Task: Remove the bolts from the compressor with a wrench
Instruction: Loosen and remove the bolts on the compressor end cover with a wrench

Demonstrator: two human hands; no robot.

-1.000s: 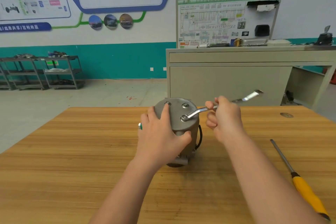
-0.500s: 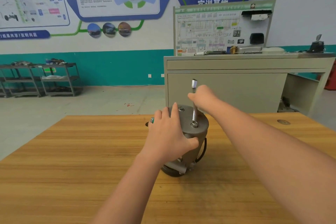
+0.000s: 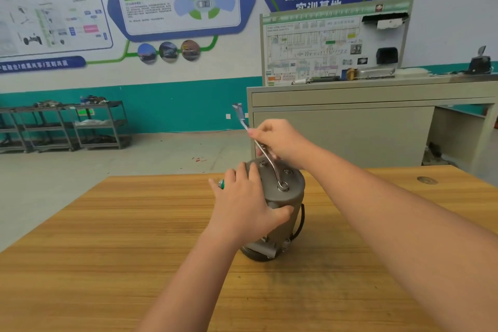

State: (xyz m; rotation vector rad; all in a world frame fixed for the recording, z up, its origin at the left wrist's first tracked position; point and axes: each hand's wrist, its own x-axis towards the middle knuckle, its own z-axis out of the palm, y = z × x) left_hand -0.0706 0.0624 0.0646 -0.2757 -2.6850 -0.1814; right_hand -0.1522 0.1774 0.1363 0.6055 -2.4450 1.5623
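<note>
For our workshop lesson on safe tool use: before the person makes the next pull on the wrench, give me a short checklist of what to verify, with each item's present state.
1. Wrench ring end seated on the bolt: ok, it sits over the near-edge bolt.
2. Right hand grips the wrench handle: ok, fingers curled round it.
3. Left hand steadies the compressor: ok, it clasps the top and side.
4. Compressor upright on the table: ok.
5. Left fingers clear of the wrench's swing: cannot tell, they lie on the top face beside the handle.
6. How loose the bolt is: cannot tell.
</note>
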